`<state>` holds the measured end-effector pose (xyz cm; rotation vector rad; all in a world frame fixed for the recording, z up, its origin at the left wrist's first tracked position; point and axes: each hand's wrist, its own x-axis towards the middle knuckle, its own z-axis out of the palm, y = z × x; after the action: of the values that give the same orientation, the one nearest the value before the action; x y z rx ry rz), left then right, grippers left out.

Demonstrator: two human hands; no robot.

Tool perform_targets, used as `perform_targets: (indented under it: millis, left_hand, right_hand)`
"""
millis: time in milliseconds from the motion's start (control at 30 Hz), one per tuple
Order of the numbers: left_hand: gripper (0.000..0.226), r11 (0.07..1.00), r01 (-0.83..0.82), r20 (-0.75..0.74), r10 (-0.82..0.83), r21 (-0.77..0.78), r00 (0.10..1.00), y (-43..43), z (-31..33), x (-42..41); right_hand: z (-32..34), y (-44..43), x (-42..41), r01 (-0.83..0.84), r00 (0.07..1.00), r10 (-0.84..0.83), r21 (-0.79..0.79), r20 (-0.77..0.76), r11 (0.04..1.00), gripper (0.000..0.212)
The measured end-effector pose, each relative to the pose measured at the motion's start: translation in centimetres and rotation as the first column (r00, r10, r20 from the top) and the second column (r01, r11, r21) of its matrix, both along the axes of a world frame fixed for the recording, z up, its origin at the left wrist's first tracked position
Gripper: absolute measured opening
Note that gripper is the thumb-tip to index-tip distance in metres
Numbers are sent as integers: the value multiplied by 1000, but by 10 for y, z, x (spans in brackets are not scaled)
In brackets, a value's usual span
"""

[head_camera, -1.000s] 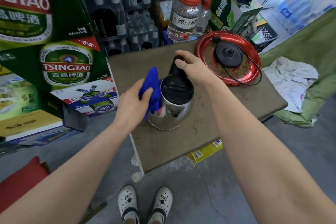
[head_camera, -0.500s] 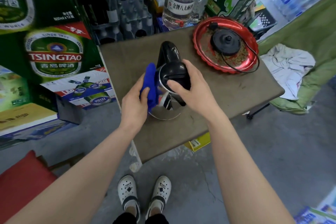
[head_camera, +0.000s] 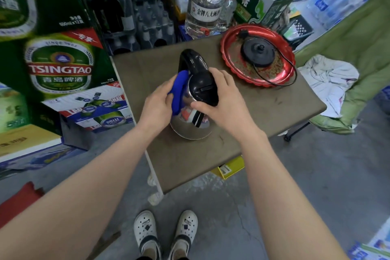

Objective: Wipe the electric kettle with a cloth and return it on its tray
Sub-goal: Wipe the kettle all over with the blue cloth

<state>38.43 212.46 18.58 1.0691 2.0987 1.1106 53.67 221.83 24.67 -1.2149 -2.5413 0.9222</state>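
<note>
A steel electric kettle (head_camera: 191, 126) with a black lid and black handle stands on a small brown table (head_camera: 263, 110). My left hand (head_camera: 157, 104) presses a folded blue cloth (head_camera: 178, 93) against the kettle's left side. My right hand (head_camera: 223, 99) grips the kettle from the right, fingers over the lid's edge. The red round tray (head_camera: 229, 57) sits at the table's far right corner and carries the black kettle base (head_camera: 258, 53) with its cord looped around it.
A big clear bottle with a red cap (head_camera: 206, 4) stands behind the table. Green beer cartons (head_camera: 61, 63) are stacked at the left. A green folding chair with a white cloth (head_camera: 329, 82) stands to the right. My white shoes (head_camera: 166, 232) are on the concrete floor.
My right hand left the handle's top and took hold of the kettle's lid and right side. The left hand kept the cloth on the kettle's left side, shifting it slightly upward.
</note>
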Motion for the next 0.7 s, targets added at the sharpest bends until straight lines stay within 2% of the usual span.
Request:
perform_targets:
  millis: [100, 167, 233, 333, 400, 467, 567, 633, 700]
  left_hand:
    - [57, 965, 46, 211, 10, -257, 977, -6, -32, -2]
    - [65, 968, 78, 287, -6, -238, 958, -19, -40, 15]
    - [71, 993, 20, 218, 6, -118, 976, -26, -33, 29]
    - [74, 996, -71, -14, 72, 47, 997, -18, -14, 34]
    - [72, 994, -68, -97, 76, 88, 992, -8, -9, 32]
    - [69, 997, -60, -61, 63, 40, 996, -4, -18, 26]
    - [64, 990, -39, 125, 56, -135, 991, -16, -37, 22]
    - [58, 977, 30, 143, 1, -211, 990, -28, -41, 24]
    - [51, 973, 88, 137, -59, -215, 989, -37, -31, 25]
  right_hand:
    - [1, 22, 12, -104, 994, 103, -44, -32, 994, 92]
    - [2, 31, 18, -151, 988, 148, -60, -52, 987, 90]
    - [-1, 36, 21, -172, 984, 169, -53, -64, 984, 90]
    - [-5, 38, 22, -184, 979, 179, -46, -100, 982, 90]
    - [-6, 40, 23, -205, 973, 199, -40, -116, 978, 90]
    - [-7, 43, 24, -225, 968, 217, -50, -128, 973, 88]
    - [-3, 45, 23, -252, 965, 247, -49, -90, 966, 89]
    - [2, 50, 24, -253, 967, 251, -55, -40, 966, 92]
    - [7, 54, 24, -248, 969, 248, -85, -14, 965, 93]
